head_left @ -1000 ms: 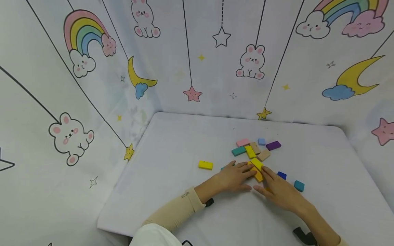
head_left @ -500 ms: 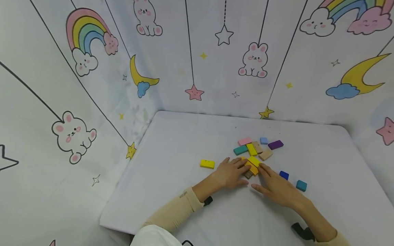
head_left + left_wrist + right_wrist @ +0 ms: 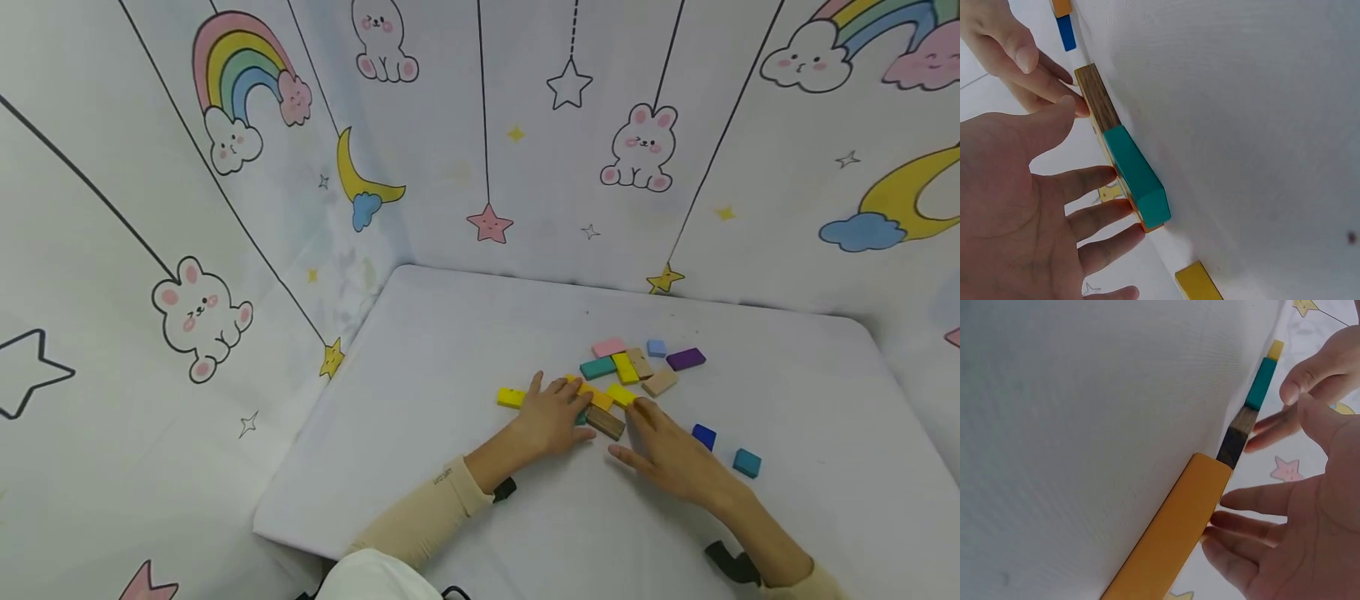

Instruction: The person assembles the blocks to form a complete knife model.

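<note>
Low over the white table, my left hand has its fingers spread and their tips on an orange block. Beside it lie a brown wooden block and a teal block, the latter mostly hidden by the hand in the head view. My right hand lies palm inward, its loosely bent fingertips at a yellow block. Another orange block runs alongside the right fingers in the right wrist view. Just left of the left hand, a yellow block is partly covered.
Behind the hands sits a cluster with pink, green, yellow and tan blocks. A purple block and a light blue cube lie beside it. Dark blue and teal blocks lie right. Patterned walls enclose the table.
My left hand has slid left with the orange block, nearer the lone yellow block. The brown block has come into view. My right hand follows slightly leftward; the head view has shifted.
</note>
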The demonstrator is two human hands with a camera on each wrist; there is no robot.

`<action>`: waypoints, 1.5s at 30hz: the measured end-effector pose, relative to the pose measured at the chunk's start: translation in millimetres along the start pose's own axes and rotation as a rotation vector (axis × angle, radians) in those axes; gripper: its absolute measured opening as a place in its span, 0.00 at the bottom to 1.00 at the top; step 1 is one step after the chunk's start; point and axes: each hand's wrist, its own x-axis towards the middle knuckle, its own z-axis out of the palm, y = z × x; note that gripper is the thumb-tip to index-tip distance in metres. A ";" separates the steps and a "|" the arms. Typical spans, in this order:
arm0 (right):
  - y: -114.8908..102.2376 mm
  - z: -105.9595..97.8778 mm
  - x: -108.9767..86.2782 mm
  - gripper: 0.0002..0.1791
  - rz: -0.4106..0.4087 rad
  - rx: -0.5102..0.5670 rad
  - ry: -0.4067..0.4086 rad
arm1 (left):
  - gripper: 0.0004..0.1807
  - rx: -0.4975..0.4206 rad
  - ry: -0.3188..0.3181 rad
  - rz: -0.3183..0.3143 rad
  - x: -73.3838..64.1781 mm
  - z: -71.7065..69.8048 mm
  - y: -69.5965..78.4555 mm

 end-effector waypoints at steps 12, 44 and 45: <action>-4.8 -2.5 10.3 0.46 -0.036 -0.008 0.021 | 0.39 -0.036 0.027 -0.096 -10.0 3.8 -20.3; -16.4 -5.1 39.7 0.42 -0.062 0.016 -0.053 | 0.37 -0.167 0.027 -0.251 -17.5 7.0 -71.0; -17.3 -4.6 41.1 0.42 -0.075 0.017 -0.052 | 0.37 -0.171 0.028 -0.254 -18.0 7.0 -72.9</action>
